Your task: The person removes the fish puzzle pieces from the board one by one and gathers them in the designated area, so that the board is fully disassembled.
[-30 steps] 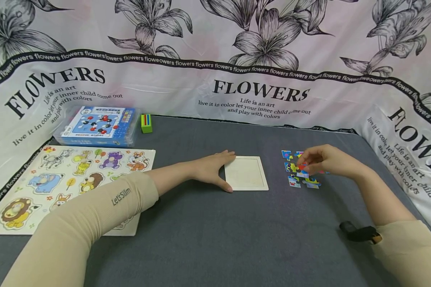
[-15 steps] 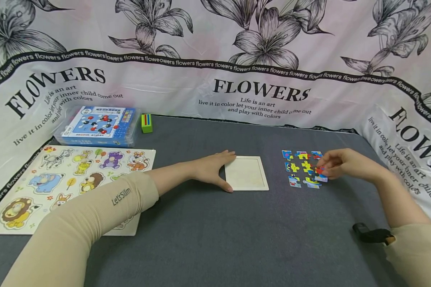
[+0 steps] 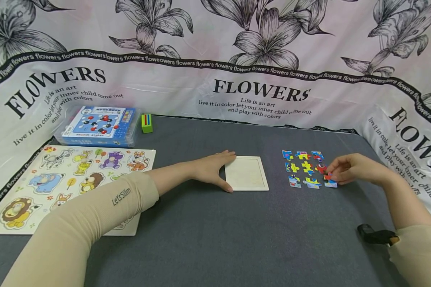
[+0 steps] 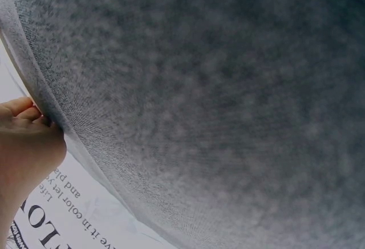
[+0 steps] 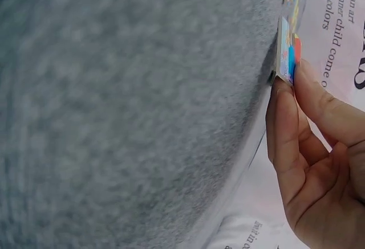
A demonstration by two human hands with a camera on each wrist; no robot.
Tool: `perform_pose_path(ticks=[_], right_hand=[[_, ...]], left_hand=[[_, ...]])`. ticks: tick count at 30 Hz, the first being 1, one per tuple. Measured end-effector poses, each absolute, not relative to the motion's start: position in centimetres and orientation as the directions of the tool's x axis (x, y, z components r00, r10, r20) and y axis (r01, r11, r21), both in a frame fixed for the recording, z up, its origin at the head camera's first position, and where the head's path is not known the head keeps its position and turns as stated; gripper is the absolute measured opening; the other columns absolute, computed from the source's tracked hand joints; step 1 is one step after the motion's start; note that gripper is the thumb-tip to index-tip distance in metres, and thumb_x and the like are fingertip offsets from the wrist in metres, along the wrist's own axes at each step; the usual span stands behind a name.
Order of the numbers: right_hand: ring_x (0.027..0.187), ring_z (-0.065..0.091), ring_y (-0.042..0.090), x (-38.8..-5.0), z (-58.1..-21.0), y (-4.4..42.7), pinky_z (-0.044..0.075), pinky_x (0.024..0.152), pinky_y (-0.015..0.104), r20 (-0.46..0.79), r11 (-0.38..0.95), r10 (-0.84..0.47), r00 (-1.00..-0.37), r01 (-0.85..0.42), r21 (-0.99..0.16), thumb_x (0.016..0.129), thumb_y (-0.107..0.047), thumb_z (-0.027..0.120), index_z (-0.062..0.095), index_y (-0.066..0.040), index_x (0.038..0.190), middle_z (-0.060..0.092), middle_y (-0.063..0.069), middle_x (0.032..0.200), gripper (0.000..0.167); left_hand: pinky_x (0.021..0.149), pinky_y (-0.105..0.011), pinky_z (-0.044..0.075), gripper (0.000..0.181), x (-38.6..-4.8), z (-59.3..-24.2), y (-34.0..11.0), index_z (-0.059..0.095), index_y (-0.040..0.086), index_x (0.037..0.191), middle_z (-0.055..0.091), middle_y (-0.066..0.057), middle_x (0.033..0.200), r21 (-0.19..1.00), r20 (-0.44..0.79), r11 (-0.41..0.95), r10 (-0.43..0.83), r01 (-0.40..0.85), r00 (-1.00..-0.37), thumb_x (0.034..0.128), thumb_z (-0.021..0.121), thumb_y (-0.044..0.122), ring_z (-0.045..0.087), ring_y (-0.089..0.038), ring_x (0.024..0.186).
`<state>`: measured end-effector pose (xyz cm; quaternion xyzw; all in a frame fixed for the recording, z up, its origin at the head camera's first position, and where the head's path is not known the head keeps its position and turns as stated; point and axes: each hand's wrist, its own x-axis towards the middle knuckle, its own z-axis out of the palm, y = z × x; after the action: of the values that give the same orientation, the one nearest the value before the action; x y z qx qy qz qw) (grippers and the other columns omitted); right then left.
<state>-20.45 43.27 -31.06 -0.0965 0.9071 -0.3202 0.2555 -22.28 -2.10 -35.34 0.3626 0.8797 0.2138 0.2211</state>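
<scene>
In the head view my left hand (image 3: 212,171) rests at the left edge of a small cream puzzle tray (image 3: 247,173), thumb and fingers spread apart and touching its corners. In the left wrist view only part of that hand (image 4: 28,141) shows. On the right, my right hand (image 3: 359,169) pinches a red and blue jigsaw piece (image 3: 331,182) at the lower right of a group of pieces. The right wrist view shows thumb and fingers of the right hand (image 5: 319,141) on that piece (image 5: 287,52), low over the cloth. Other jigsaw pieces (image 3: 305,167) lie in rough rows to its left.
A white board with animal pictures (image 3: 89,179) lies at the left, partly under the left arm. Behind it stand a clear-lidded blue box (image 3: 97,125) and a small green striped block (image 3: 147,123). A flower-printed cloth (image 3: 186,91) rises behind the grey table surface (image 3: 237,239).
My right hand has moved right and slightly nearer me with the jigsaw piece, uncovering the other pieces. The left hand and the tray have stayed put.
</scene>
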Motion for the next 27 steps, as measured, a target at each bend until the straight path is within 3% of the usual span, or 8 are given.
perform_pose_path(ticks=[16, 27], right_hand=[[0.079, 0.063, 0.0, -20.82, -31.52, 42.71, 0.059, 0.075, 0.024, -0.462, 0.816, -0.309, -0.831, 0.017, -0.578, 0.092, -0.013, 0.068, 0.062, 0.008, 0.119, 0.068, -0.009, 0.087, 0.035], [0.084, 0.064, -0.003, -20.53, -31.19, 42.8, 0.06, 0.075, 0.024, -0.399, 0.819, -0.279, -0.873, 0.001, -0.574, 0.092, -0.015, 0.069, 0.065, 0.004, 0.12, 0.071, -0.008, 0.094, 0.034]], left_hand=[[0.13, -0.042, 0.01, 0.107, -22.29, -35.23, -2.21, 0.016, 0.012, 0.159, 0.008, -0.002, 0.17, 0.536, -0.235, 0.646, 0.732, 0.543, -0.639, 0.0807, 0.076, 0.053, 0.001, -0.019, 0.158], [0.13, -0.042, 0.011, 0.107, -22.42, -35.37, -2.15, 0.016, 0.012, 0.159, 0.008, -0.002, 0.17, 0.538, -0.234, 0.645, 0.733, 0.543, -0.639, 0.0806, 0.075, 0.054, 0.001, -0.019, 0.158]])
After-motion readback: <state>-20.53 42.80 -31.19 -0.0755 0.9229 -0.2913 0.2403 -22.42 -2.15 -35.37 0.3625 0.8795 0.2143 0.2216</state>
